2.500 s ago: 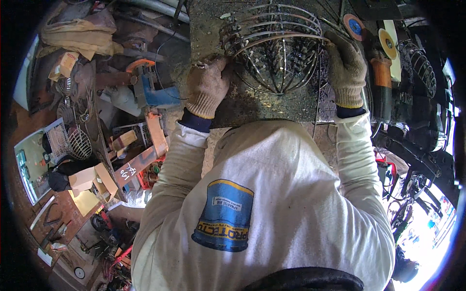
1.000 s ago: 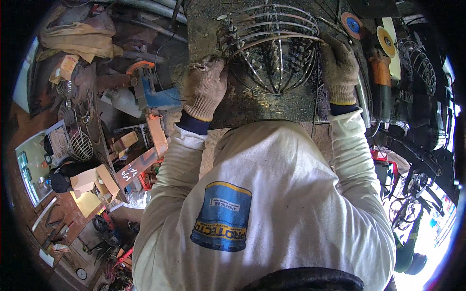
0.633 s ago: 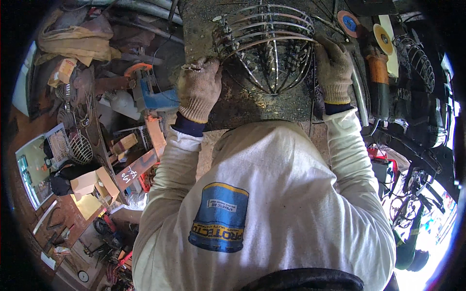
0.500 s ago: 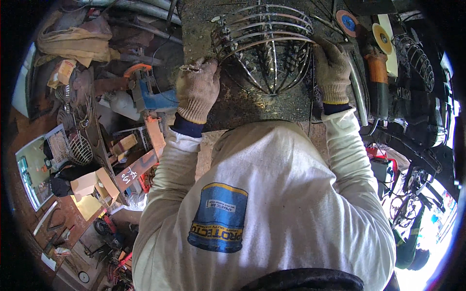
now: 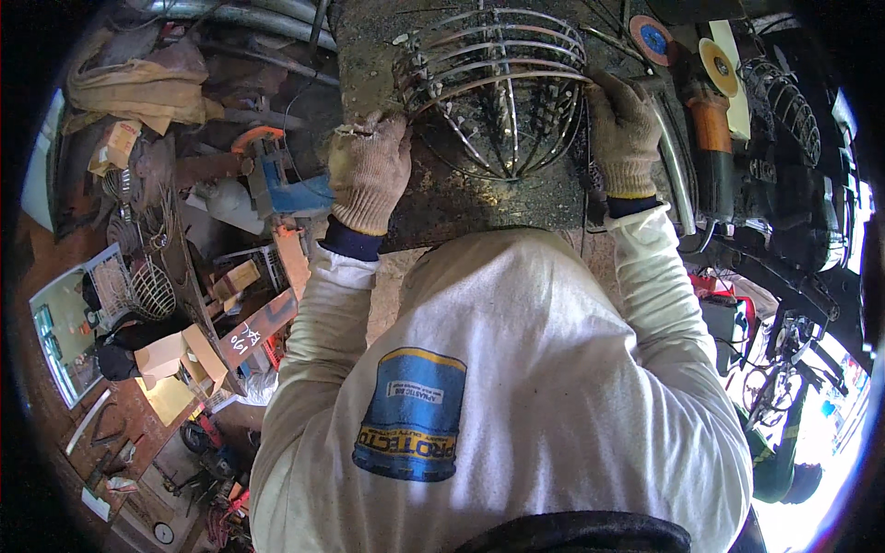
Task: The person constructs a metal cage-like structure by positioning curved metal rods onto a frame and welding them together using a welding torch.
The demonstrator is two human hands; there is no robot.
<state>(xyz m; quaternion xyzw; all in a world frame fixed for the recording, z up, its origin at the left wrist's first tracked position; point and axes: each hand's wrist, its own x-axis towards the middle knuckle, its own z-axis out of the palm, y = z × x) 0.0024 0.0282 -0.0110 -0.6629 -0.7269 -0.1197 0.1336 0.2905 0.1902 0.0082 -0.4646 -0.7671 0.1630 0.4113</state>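
A rounded cage of bent metal rods point(image 5: 510, 120) rests on the dark, grimy workbench point(image 5: 442, 207) in front of me. My left hand point(image 5: 371, 170), in a worn knitted glove, has its fingers curled at the cage's left edge. On the opposite side my gloved right hand point(image 5: 627, 129) is closed around the end of the cage's front rod. The fingertips of both hands are partly hidden behind the gloves and rods. Small light flakes or scraps lie on the bench under the cage.
To the right lie an orange-and-black angle grinder point(image 5: 712, 129), a yellow disc point(image 5: 718, 67), an orange disc point(image 5: 653, 41) and a metal tube point(image 5: 680, 180). A blue vise point(image 5: 288, 184) stands left of the bench. An open cardboard box point(image 5: 182, 358) sits at lower left.
The cage, bench and both hands appear slightly further left and higher in the picture, along with the surroundings. Both hands stay on the cage's sides.
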